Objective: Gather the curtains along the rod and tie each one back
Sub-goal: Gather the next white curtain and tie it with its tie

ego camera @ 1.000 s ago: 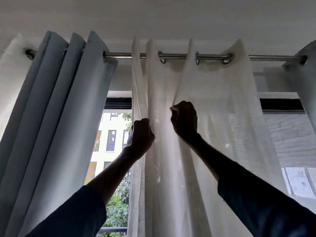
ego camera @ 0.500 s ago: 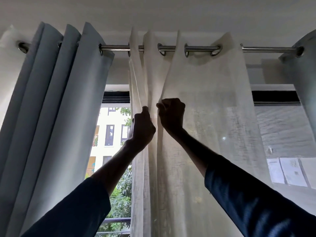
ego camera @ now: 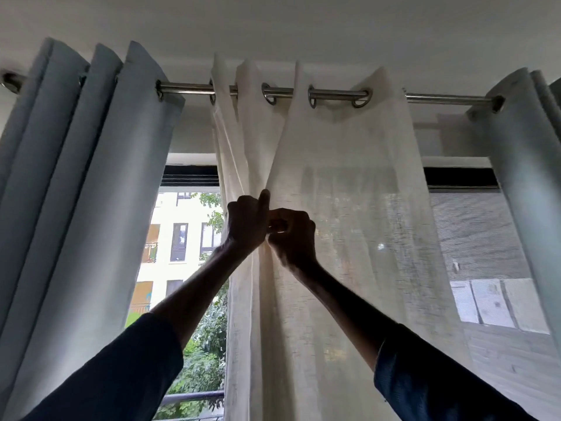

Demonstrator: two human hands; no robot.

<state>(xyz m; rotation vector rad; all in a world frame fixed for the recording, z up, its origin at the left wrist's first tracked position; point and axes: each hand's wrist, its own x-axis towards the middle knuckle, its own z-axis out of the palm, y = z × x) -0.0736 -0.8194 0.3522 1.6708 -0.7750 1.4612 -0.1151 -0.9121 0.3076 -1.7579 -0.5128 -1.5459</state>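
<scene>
A sheer white curtain [ego camera: 349, 183] hangs by metal eyelets from a steel rod [ego camera: 337, 94] under the ceiling. Its left folds are bunched together; its right part is still spread over the window. My left hand [ego camera: 247, 224] grips the bunched folds from the left, thumb pointing up. My right hand [ego camera: 293, 235] pinches a fold right beside it, and the two hands touch. A grey-blue curtain [ego camera: 91, 183] hangs gathered in pleats at the left end of the rod. Another grey-blue curtain [ego camera: 528, 165] hangs at the right end.
Between the grey-blue curtain and the sheer one the window [ego camera: 182, 238] is uncovered, showing a building and trees outside. A railing bar [ego camera: 194, 397] runs low outside. The ceiling [ego camera: 273, 22] sits close above the rod.
My right hand has drawn its fold of the sheer curtain leftwards until it meets my left hand. The eyelets on the rod have slid closer together.
</scene>
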